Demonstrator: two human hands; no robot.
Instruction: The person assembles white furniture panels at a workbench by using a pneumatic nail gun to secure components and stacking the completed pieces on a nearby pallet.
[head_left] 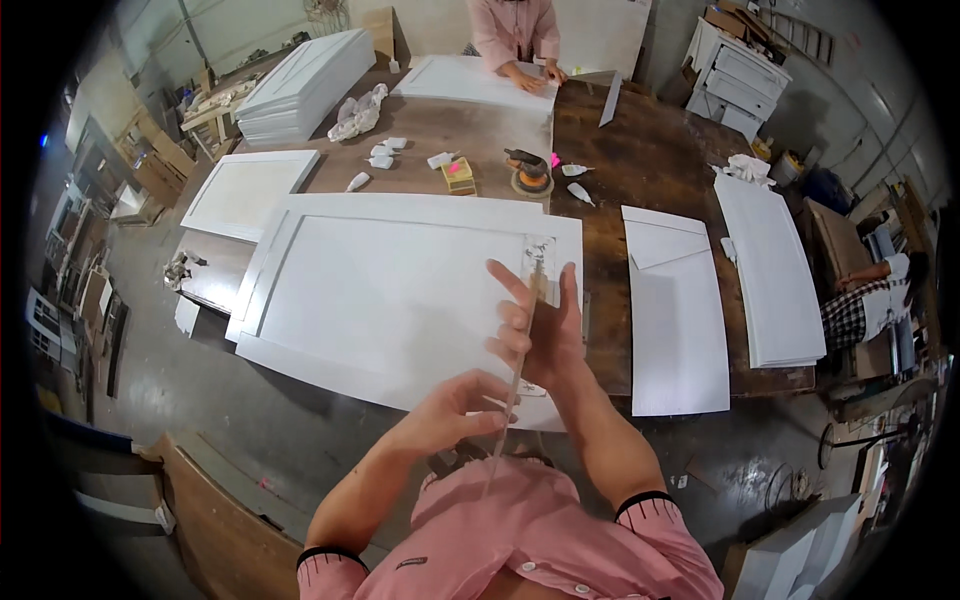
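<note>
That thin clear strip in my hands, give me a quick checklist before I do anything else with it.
1. Left hand grips the lower part of the clear strip: ok.
2. Right hand steadies the strip higher up: ok.
3. Strip straight, undamaged: cannot tell, too thin and see-through.
4. White panel lies flat on the wooden table: ok.
5. Sander sits apart from the panel: ok.
6. Person at the far end has hands on another panel, away from mine: ok.
</note>
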